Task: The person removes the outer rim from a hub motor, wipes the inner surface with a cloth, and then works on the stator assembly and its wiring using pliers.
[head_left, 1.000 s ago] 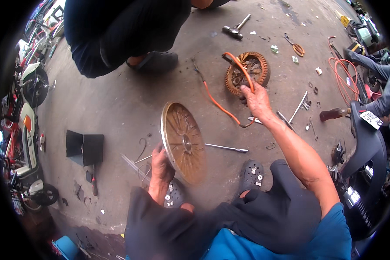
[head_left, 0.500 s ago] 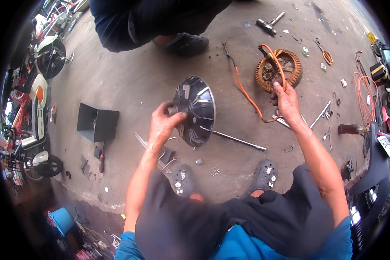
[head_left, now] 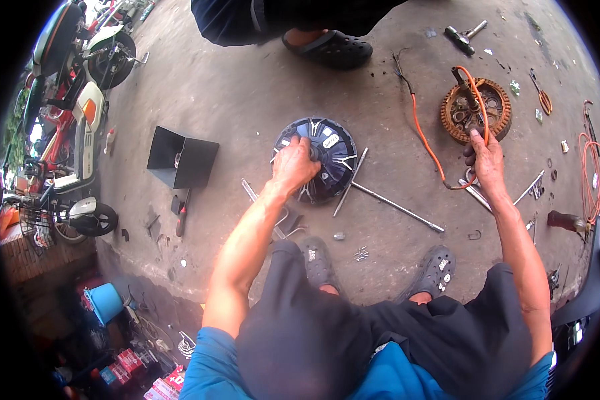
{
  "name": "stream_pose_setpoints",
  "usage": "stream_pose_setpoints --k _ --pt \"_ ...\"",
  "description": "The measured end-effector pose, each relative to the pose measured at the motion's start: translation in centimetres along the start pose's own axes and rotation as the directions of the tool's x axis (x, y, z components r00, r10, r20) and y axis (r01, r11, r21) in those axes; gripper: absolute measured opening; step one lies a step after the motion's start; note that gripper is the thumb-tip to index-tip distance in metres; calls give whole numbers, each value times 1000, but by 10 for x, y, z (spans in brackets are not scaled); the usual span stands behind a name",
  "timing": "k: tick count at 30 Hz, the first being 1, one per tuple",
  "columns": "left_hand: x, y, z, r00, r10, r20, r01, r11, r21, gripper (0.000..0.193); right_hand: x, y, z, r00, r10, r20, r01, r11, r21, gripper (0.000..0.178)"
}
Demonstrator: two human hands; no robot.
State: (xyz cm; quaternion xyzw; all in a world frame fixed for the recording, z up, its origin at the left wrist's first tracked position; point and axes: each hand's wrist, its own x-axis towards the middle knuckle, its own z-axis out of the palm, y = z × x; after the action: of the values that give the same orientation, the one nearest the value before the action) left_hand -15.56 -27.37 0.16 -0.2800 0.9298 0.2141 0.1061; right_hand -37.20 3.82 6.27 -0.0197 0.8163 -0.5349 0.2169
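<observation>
My left hand [head_left: 295,167] is closed on the raised centre of a round black wheel-motor cover [head_left: 339,148] with silver ribs. The cover lies nearly flat on the floor, and my fingers hide part of its hub. To the right, my right hand [head_left: 485,160] pinches an orange cable [head_left: 425,137] beside the near rim of a rusty, toothed motor stator [head_left: 499,100]. The cable loops from the stator's shaft to my fingers, then trails left to frayed dark wire ends. Two thin metal rods [head_left: 399,207] lie right of the cover.
A hammer [head_left: 461,41] and orange-handled scissors [head_left: 545,100] lie at the far right. At left are a black open box [head_left: 192,160], a screwdriver [head_left: 181,221] and parked motorbikes [head_left: 80,133]. Another person's dark shoe [head_left: 330,50] stands ahead. Small screws [head_left: 361,253] lie between my feet.
My left hand has lowered the cover from tilted on its edge to nearly flat on the floor. My right hand stays at the cable by the stator. The whole view has shifted.
</observation>
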Motion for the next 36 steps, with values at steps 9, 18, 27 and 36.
stream_pose_setpoints --k 9,18,27,36 --pt "-1 -16 21 999 29 46 -29 999 13 52 2 0 -2 1000 4 8 -3 996 -86 29" --pt "-39 -34 42 967 -168 -192 105 947 -303 78 8 11 1 1000 28 -7 -28 998 -53 29" --pt "-135 6 83 921 91 -379 -216 928 -303 17 -1 2 4 1000 -8 3 9 998 -65 31" --pt "-178 9 107 945 262 -197 -296 940 -170 10 -2 4 5 1000 -1 15 2 1000 -27 31"
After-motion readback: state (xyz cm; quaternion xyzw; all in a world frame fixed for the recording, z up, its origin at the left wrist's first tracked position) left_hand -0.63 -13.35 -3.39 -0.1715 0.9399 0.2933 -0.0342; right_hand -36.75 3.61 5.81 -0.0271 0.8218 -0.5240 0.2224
